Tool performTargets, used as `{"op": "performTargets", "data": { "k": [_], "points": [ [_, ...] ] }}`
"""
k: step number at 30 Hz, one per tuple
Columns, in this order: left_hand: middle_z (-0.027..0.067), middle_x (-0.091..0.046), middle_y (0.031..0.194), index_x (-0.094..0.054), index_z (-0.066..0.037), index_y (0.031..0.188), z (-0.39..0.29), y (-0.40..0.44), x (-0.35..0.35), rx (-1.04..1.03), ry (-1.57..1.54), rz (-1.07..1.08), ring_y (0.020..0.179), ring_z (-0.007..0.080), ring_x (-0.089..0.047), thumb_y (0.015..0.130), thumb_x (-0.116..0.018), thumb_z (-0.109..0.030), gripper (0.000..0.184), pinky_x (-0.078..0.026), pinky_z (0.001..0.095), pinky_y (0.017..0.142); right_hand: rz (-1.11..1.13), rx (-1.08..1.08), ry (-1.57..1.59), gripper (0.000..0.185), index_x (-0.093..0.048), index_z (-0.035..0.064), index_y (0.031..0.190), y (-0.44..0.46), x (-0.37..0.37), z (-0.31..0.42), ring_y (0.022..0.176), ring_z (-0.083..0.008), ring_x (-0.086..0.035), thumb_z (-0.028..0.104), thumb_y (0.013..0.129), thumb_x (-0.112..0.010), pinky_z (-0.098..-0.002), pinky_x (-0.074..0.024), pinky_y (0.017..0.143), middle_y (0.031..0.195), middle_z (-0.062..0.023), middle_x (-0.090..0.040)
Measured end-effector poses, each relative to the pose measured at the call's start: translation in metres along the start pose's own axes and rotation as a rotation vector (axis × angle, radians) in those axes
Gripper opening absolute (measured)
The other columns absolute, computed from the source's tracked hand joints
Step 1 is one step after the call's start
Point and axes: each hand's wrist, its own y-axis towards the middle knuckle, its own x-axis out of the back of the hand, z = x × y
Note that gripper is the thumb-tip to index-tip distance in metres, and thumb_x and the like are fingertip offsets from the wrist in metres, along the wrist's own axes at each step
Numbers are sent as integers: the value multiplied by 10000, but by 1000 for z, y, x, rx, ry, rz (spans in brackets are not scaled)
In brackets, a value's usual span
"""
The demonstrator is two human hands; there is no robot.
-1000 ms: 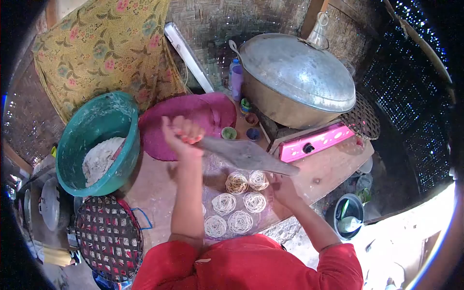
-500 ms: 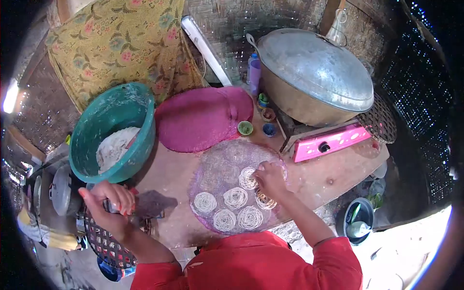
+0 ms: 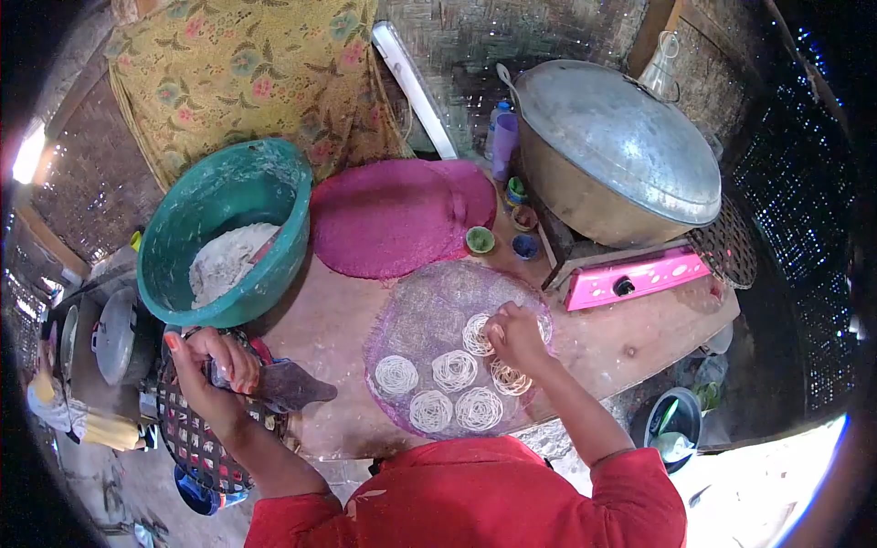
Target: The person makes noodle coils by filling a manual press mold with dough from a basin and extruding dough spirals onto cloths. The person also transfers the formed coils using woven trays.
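Observation:
My left hand [image 3: 216, 361] is wrapped around a dark, pointed piping bag [image 3: 297, 384], held beside the table's left edge with its tip toward the mat. My right hand [image 3: 517, 338] is over the right part of a round purple mesh mat [image 3: 411, 315], fingers pressed together at the edge of a white lacy round of strands [image 3: 476, 335]. What the fingertips hold, if anything, is hidden. Several other white strand rounds [image 3: 454, 371] lie on the mat, and a yellower strand round [image 3: 510, 377] lies just below my right hand.
A green basin [image 3: 292, 233] with white dough or flour stands at the left. Behind the mat lie magenta round mats [image 3: 384, 219]. Small cups [image 3: 480, 240], a large lidded pot [image 3: 612, 155] and a pink stove [image 3: 639, 276] are at the right. A black basket [image 3: 187, 429] sits below left.
The view has shifted, so the table things sit slightly more to the right. The bag in my left hand now shows clearly. My right hand stays at the same strand round.

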Motion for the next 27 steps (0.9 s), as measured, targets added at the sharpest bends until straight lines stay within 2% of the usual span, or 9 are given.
{"op": "performTargets", "data": {
  "k": [4, 7, 9, 12, 21, 25, 27],
  "points": [
    [43, -327, 377, -353, -94, 536, 1, 2, 1, -10, -11, 11, 284, 118, -263, 979, -202, -481, 607, -259, 237, 302, 76, -49, 191, 135, -653, 81, 820, -6, -10, -9, 824, -342, -516, 159, 790, -546, -464, -422, 720, 913, -138, -545],
    [42, -326, 379, -352, -95, 539, 1, 2, 1, -4, -21, 13, 289, 116, -264, 983, -200, -467, 599, -256, 235, 307, 63, -92, 25, 111, -650, 88, 803, -9, -8, -1, 851, -320, -514, 162, 787, -569, -446, -410, 729, 920, -125, -544],
    [41, -330, 382, -351, -96, 541, 1, 2, -1, -19, 9, 34, 294, 115, -266, 985, -197, -458, 593, -255, 234, 311, 24, -129, -266, 92, -650, 102, 791, -10, -4, 5, 880, -290, -505, 155, 786, -576, -424, -391, 744, 930, -105, -539],
    [41, -331, 383, -352, -96, 543, 2, 3, 2, -18, -6, 52, 294, 116, -264, 986, -196, -457, 592, -255, 234, 311, 17, -90, -276, 135, -660, 53, 828, -12, -5, 4, 885, -293, -500, 160, 754, -625, -413, -400, 753, 956, -116, -540],
    [50, -330, 385, -338, -85, 548, 4, 4, 10, -46, -23, 72, 291, 116, -266, 988, -217, -440, 578, -260, 240, 304, 102, 56, -485, 110, -623, 95, 833, -5, -14, 6, 888, -261, -480, 173, 774, -571, -401, -352, 738, 932, -95, -530],
    [49, -328, 384, -339, -88, 551, 3, 3, 11, -62, -31, 56, 290, 116, -264, 989, -216, -432, 570, -260, 241, 301, 86, -2, -391, 96, -634, 112, 840, -4, -4, 14, 884, -272, -482, 140, 760, -586, -405, -359, 742, 926, -103, -533],
    [46, -326, 383, -341, -91, 553, 3, 2, 13, -60, -17, 44, 289, 116, -262, 990, -218, -424, 563, -261, 242, 300, 19, -99, -103, 142, -637, 80, 827, -10, -8, 7, 912, -281, -503, 145, 702, -657, -417, -396, 757, 942, -104, -528]
  ]
}}
